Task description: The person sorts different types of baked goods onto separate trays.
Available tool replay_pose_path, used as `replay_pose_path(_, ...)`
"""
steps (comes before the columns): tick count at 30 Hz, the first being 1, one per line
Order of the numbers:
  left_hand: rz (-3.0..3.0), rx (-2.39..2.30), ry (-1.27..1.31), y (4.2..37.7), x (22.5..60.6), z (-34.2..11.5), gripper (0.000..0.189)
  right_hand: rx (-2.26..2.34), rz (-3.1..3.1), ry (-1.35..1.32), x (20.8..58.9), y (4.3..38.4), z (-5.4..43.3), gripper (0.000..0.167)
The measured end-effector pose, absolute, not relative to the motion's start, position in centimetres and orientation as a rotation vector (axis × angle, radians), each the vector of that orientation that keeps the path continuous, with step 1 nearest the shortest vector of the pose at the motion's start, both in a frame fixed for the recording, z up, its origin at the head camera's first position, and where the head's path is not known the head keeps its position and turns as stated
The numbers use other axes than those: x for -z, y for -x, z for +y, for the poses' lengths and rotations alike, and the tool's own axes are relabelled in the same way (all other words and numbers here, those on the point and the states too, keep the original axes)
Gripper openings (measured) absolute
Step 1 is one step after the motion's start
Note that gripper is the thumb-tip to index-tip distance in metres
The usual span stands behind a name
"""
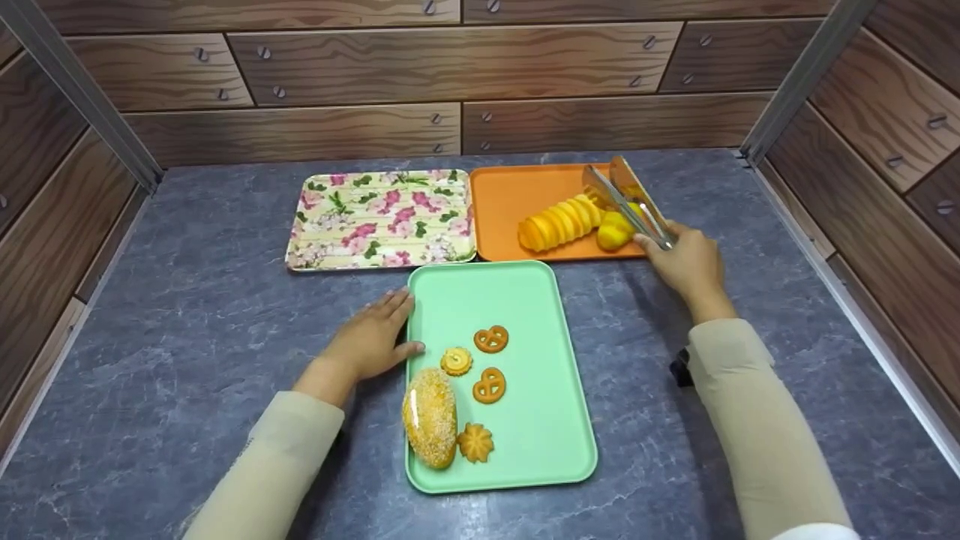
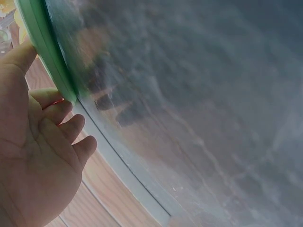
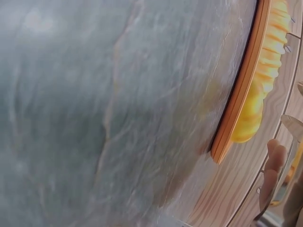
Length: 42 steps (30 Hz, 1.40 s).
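Tongs (image 1: 631,212), gripped by the right hand (image 1: 688,262), tilt over the orange tray (image 1: 517,191). The left hand (image 1: 373,337), fingers relaxed, touches the green tray (image 1: 532,315); only the head view shows pretzels (image 1: 491,339), only the left wrist view the left palm (image 2: 42,151).

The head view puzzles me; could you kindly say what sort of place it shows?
Probably a staged work booth: wood-patterned walls close in the back and both sides, metal posts stand at its back corners, and a marbled tabletop fills the space between.
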<state>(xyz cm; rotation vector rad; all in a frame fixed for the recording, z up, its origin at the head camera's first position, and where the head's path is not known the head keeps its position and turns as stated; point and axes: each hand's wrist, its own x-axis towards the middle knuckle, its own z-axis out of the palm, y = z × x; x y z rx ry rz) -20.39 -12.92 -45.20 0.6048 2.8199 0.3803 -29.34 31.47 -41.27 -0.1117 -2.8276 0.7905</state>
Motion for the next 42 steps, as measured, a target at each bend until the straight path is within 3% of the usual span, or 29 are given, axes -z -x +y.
replay_pose_path(42, 2.804, -0.399, -0.598, 20.4, 44.9, -12.8, 0.079, -1.037, -2.894, -0.729, 40.7, 24.0, 26.3, 0.058)
